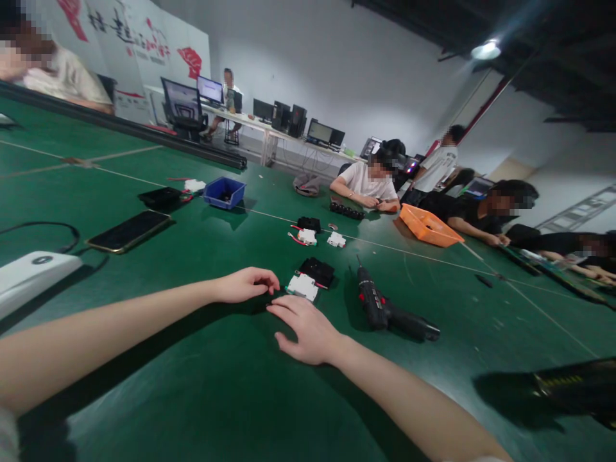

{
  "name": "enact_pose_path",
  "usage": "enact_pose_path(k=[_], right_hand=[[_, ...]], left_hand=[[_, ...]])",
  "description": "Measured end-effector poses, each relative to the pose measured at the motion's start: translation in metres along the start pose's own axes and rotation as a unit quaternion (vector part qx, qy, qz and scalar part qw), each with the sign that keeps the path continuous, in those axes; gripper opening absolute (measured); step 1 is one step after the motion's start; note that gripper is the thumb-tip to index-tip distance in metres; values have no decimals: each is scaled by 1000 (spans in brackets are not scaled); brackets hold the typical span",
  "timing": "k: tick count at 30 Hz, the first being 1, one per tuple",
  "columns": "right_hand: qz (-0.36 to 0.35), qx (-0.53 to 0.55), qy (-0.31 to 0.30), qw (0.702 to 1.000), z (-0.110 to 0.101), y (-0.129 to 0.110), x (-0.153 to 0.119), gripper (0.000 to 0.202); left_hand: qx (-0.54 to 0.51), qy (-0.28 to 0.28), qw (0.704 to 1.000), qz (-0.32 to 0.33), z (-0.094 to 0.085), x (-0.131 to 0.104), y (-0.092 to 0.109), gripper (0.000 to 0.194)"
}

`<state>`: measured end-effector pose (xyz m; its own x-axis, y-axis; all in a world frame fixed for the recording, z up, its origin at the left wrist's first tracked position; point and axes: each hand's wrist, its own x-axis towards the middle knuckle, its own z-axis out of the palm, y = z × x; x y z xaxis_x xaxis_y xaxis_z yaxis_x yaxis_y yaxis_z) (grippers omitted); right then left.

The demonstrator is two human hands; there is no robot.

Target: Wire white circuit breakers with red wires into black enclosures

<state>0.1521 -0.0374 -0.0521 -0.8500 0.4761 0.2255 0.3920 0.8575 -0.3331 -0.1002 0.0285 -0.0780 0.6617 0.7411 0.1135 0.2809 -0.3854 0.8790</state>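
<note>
My left hand [246,285] is over the green table, its fingers curled and the tips turned toward my right hand. Whatever may be in its fingertips is too small and dark to make out. My right hand [308,328] lies low over the tabletop, fingers stretched out and thumb apart, its fingertips close to those of the left. Just beyond both hands is a white circuit breaker [302,287] with a short red wire. A black plastic housing [318,272] touches it from behind. To the right, a black cordless screwdriver [373,305] lies on its side.
Farther back are another black housing [308,224], two white breakers [307,237], a blue bin [224,193] and an orange tray [428,226]. On the left lie a phone [129,231] and a white device [36,279]. Co-workers sit across the green table [183,398].
</note>
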Motion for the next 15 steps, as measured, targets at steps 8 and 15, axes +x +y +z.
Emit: enact_pose_path(k=[8,15], right_hand=[[0,3,-58,998,-4,1,2,56],[-2,-18,15,1000,1,7,-3,25]], left_hand=[[-6,5,1000,5,0,-1,-3,24],[7,-1,1000,-3,-1,-1,-3,25]])
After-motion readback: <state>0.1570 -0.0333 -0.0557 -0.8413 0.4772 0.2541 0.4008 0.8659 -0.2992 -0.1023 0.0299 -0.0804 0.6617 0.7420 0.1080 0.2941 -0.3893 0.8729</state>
